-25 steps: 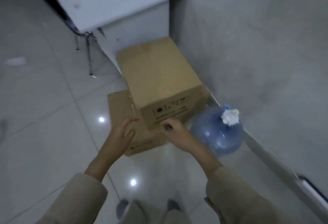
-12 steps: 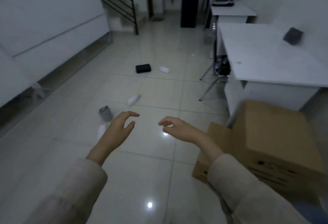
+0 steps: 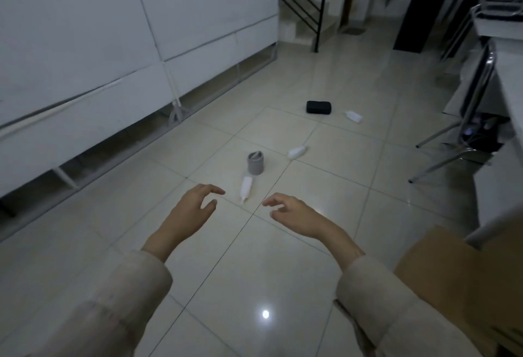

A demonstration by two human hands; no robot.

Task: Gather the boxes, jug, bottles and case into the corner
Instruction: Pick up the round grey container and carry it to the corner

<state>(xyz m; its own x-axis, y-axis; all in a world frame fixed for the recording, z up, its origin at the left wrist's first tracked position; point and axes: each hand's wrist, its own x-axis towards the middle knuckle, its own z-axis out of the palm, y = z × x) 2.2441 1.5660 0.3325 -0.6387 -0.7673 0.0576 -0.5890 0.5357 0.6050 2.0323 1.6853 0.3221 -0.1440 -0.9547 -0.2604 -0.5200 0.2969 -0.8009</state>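
- Your left hand (image 3: 192,206) hangs in the air over the tiled floor (image 3: 113,257), fingers loosely curled, thumb apart from them, holding nothing.
- Your right hand (image 3: 294,215) hangs level with it, a gap of bare tile between the two; its fingers are relaxed and slightly bent, and it too holds nothing.
- Just beyond the gap between your hands lies a white bottle (image 3: 246,188) on its side, its narrow end pointing back toward you, closer to your left fingertips than to your right.
- Right behind that bottle stands a small grey cup (image 3: 256,163), upright, with something pale inside that you cannot make out.
- Farther out, ahead of your right hand, a second white bottle (image 3: 296,152) lies tipped on the tile.
- Well beyond both hands sits the black case (image 3: 318,107), flat on the floor, with a third white bottle (image 3: 353,116) lying near its right side, apart from it.
- Beside your right sleeve (image 3: 396,305), on its outer side, is a brown cardboard box (image 3: 458,277); only part of it shows.
- Far off to the right of your right hand stand metal chair legs (image 3: 452,155) beside a white desk (image 3: 509,79).
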